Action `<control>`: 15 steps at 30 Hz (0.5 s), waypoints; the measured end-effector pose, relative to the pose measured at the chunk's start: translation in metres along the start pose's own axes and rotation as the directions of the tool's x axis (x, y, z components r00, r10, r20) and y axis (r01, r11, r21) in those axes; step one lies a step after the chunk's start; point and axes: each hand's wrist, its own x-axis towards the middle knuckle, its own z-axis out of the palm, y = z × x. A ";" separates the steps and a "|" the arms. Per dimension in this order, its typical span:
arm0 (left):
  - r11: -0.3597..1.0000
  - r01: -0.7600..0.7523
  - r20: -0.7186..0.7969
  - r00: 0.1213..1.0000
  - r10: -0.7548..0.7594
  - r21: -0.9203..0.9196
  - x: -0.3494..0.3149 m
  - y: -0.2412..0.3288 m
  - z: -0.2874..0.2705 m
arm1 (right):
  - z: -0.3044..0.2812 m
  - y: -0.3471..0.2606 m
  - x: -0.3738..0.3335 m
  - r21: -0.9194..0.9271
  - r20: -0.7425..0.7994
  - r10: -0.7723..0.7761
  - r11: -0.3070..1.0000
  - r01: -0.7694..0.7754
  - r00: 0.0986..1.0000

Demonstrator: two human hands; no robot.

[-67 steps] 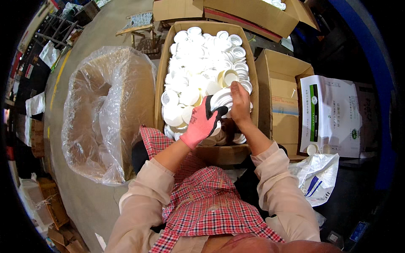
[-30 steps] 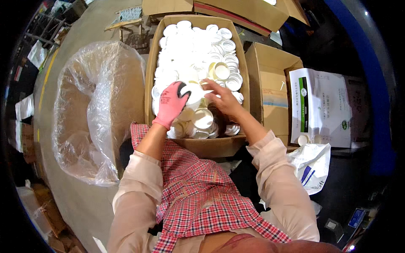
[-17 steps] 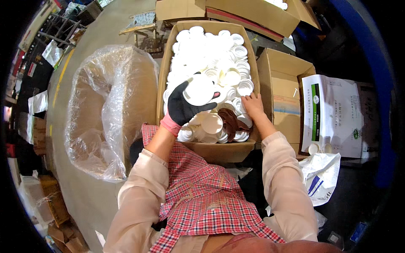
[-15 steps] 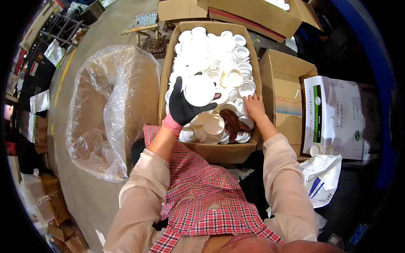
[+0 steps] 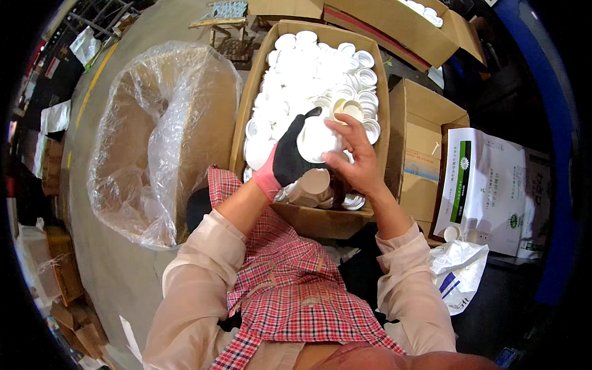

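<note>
My left hand (image 5: 288,154), in a black glove with a pink cuff, grips a round white plastic lid (image 5: 316,142) above a cardboard box (image 5: 320,221). From the right, my bare right hand (image 5: 362,154) has its thumb and fingers at the edge of the same lid. Whether a second lid lies between them I cannot make out. White lids (image 5: 302,77) fill the box below, heaped and facing various ways. One cream-toned lid (image 5: 350,111) lies just beyond my right fingers. A dark brown cloth in the box is mostly hidden behind my right hand.
Left of the box stands a carton lined with clear plastic (image 5: 203,117). To the right are an opened carton (image 5: 419,142), a printed white sheet (image 5: 487,185) and a white plastic bag (image 5: 462,265). Another long carton (image 5: 394,31) lies beyond, beside a small stool (image 5: 219,21).
My right hand has risen from the lids at the box's right side and come left to the held lid. My left hand has shifted slightly right with it. The whole view has tilted a little.
</note>
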 end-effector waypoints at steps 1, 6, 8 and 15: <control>0.994 0.013 0.003 1.000 -0.013 -0.111 -0.001 0.000 0.001 | -0.002 -0.006 0.002 -0.124 0.057 -0.041 0.991 0.047 0.998; 0.072 0.144 0.110 0.929 -0.353 -0.987 0.002 -0.006 0.008 | 0.007 -0.010 -0.001 -0.096 -0.036 -0.012 0.995 0.009 0.999; 0.768 0.132 -0.038 0.979 -0.200 -0.627 -0.003 -0.016 0.007 | 0.009 -0.007 -0.003 0.088 -0.082 0.086 0.993 -0.079 0.993; 0.996 -0.076 0.057 0.995 0.079 -0.046 0.008 0.008 -0.012 | 0.006 -0.002 -0.002 -0.122 -0.026 -0.167 0.979 0.163 0.986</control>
